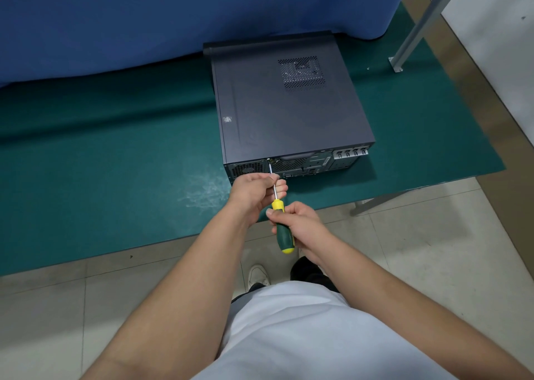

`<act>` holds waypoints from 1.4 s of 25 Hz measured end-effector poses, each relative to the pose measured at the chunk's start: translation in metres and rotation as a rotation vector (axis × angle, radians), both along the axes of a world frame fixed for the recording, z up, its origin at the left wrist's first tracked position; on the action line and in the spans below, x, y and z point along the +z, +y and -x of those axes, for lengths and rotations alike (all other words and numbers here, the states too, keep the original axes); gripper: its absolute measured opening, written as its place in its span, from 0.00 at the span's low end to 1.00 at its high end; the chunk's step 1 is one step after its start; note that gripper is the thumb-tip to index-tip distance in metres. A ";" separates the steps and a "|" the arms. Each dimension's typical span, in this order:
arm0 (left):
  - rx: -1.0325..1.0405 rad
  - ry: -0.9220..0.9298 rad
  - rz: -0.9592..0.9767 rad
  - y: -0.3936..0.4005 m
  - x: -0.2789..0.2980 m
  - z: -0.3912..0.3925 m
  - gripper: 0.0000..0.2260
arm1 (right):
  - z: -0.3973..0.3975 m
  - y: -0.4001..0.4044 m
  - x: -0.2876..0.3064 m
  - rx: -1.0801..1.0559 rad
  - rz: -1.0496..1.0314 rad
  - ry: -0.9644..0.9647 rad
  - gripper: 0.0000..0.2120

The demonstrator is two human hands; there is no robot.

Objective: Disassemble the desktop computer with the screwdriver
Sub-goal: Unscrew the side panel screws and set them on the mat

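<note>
The desktop computer (291, 105) lies flat on the green mat (115, 163), its rear panel facing the person at the near edge and its far end against the blue cloth (144, 18). The right hand (300, 226) is wrapped around the green and yellow handle of the screwdriver (281, 223), fingers curled tight on it. The left hand (257, 190) pinches the metal shaft further up, fingers closed around it, steadying it. The tip meets the top rim of the rear panel, left of centre; the screw there is too small to make out. The left hand covers part of the panel's lower ports. A mesh vent shows on the top cover toward the far right, with blurred parts beneath. A metal post (419, 24) rises at far right, cut off by the frame. A white shoe (258, 274) peeks out below on the tiled floor (57, 307).
</note>
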State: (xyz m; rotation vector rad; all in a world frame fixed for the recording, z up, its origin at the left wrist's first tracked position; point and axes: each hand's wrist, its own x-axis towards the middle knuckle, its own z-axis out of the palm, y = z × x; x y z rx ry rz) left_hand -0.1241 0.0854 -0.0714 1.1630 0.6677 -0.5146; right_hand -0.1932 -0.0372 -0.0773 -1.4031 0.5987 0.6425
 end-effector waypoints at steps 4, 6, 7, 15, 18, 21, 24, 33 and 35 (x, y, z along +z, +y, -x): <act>-0.046 -0.005 0.073 0.000 0.004 0.001 0.10 | -0.001 0.001 0.007 -0.001 -0.294 0.127 0.16; -0.034 0.000 0.128 0.002 0.003 0.001 0.11 | 0.001 -0.003 0.009 0.017 -0.350 0.165 0.17; -0.026 0.006 0.156 0.003 0.002 0.001 0.11 | 0.002 -0.002 0.008 0.014 -0.315 0.142 0.15; -0.131 0.003 -0.200 0.003 -0.002 0.002 0.09 | -0.001 0.004 0.002 -0.047 -0.143 0.055 0.12; -0.171 -0.001 -0.116 0.006 0.003 0.000 0.03 | 0.004 -0.005 0.007 -0.007 -0.326 0.131 0.14; -0.208 0.012 -0.045 0.011 0.003 -0.002 0.06 | 0.007 -0.008 0.007 -0.025 -0.424 0.209 0.17; -0.212 0.029 -0.018 0.010 0.003 -0.002 0.06 | 0.006 0.000 0.006 -0.064 -0.358 0.157 0.12; -0.178 0.035 -0.031 0.013 -0.001 0.004 0.04 | 0.009 0.002 0.008 -0.057 -0.475 0.213 0.14; -0.215 0.049 0.008 0.014 -0.001 0.003 0.09 | 0.010 0.001 0.008 -0.054 -0.486 0.248 0.16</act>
